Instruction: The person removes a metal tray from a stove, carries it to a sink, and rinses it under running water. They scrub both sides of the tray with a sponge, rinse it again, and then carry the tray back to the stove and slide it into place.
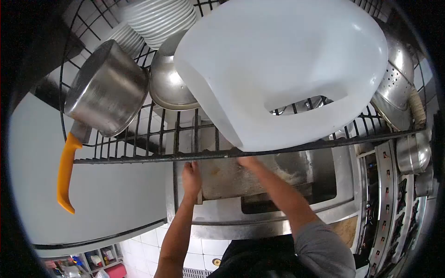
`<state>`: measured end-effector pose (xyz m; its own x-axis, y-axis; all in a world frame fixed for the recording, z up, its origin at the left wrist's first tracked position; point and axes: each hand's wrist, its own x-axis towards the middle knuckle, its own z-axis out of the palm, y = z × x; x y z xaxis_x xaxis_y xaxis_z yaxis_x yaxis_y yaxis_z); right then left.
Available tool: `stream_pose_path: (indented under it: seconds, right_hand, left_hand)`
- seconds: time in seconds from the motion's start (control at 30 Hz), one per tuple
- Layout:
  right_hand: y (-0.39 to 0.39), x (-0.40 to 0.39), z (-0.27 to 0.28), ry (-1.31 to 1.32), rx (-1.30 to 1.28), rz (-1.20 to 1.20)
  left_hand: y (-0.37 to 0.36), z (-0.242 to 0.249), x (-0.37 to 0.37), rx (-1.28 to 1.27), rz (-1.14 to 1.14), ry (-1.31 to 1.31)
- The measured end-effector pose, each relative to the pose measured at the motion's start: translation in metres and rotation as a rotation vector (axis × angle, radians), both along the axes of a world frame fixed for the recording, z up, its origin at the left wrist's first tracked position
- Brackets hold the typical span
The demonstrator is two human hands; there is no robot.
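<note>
Below the rack, a flat wet metal tray (pixel 227 183) with suds and brownish residue lies across the sink (pixel 324 178). My left hand (pixel 191 177) is closed on the tray's left edge, thumb upward. My right hand (pixel 249 161) reaches over the tray's far part. It is blurred, and its fingers are hidden behind the rack's front bar and a white plastic container, so what it holds cannot be made out.
A black wire rack (pixel 157 158) crosses above my hands. It bears a large white plastic container (pixel 287 60), a steel pot (pixel 109 88) with an orange handle, a metal bowl (pixel 171 83), stacked white plates (pixel 160 21) and a colander (pixel 394 78). A stove (pixel 387 194) stands right.
</note>
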<state>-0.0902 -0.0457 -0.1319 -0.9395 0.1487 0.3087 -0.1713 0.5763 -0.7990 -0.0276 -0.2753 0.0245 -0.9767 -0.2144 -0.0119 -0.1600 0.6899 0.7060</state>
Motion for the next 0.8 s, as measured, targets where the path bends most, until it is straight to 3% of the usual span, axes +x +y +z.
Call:
stream_pose_path:
  seconds: [0.03, 0.07, 0.1, 0.17, 0.2, 0.27, 0.37, 0.4, 0.47, 0.5, 0.53, 0.57, 0.63, 0.67, 0.7, 0.73, 0.8]
  right_hand:
    - [0.042, 0.005, -0.015, 0.073, 0.172, 0.058]
    - [0.069, 0.025, 0.006, -0.112, 0.072, -0.077]
    - [0.120, 0.031, -0.073, -0.647, 0.658, 0.094]
    - [0.192, 0.083, -0.133, -0.054, 0.575, 0.113]
    - [0.165, 0.084, -0.099, -0.053, 0.581, 0.113]
    - [0.086, 0.100, -0.032, -0.378, 0.370, -0.147]
    - [-0.021, 0.098, 0.044, -0.007, 0.091, 0.211]
    - [-0.048, 0.089, 0.088, -0.064, 0.178, 0.260]
    - [-0.076, 0.090, 0.127, 0.083, 0.191, 0.301]
    - [-0.067, 0.100, 0.123, 0.071, 0.196, 0.299]
    - [-0.058, 0.111, 0.115, 0.057, 0.124, 0.471]
    - [-0.046, 0.120, 0.106, 0.045, 0.051, 0.647]
    - [0.012, 0.146, 0.049, 0.089, 0.010, 0.686]
    - [0.055, 0.159, 0.022, 0.083, 0.048, 0.702]
    - [0.099, 0.165, -0.011, -0.129, -0.029, 0.633]
    - [0.142, 0.174, -0.008, -0.243, -0.066, 0.593]
    - [0.209, 0.175, -0.030, -0.785, -0.553, 0.233]
  left_hand:
    - [0.001, 0.000, -0.002, 0.001, -0.005, -0.001]
    - [0.003, 0.001, -0.003, 0.003, 0.000, -0.002]
    - [0.006, 0.003, -0.003, -0.047, 0.015, 0.019]
    - [0.006, 0.006, -0.001, -0.092, 0.034, 0.038]
    - [0.007, 0.008, -0.001, -0.067, 0.030, 0.036]
    - [0.008, 0.005, -0.002, -0.037, 0.026, 0.025]
    - [0.004, -0.004, -0.002, -0.108, 0.020, 0.054]
    - [0.004, -0.001, -0.003, -0.100, 0.025, 0.027]
    - [0.000, -0.009, -0.005, -0.079, 0.024, -0.002]
    - [-0.008, -0.021, -0.005, -0.137, -0.044, 0.102]
    - [-0.006, -0.021, -0.006, -0.196, -0.111, 0.212]
    - [-0.002, -0.021, -0.007, -0.191, -0.108, 0.209]
    - [0.007, 0.005, -0.004, -0.104, 0.066, -0.039]
    - [0.007, 0.005, -0.002, -0.068, 0.052, 0.008]
    - [0.005, 0.000, -0.003, -0.068, 0.071, 0.005]
    - [0.003, -0.008, -0.004, -0.073, 0.067, 0.065]
    - [0.001, -0.014, -0.003, -0.088, 0.074, 0.110]
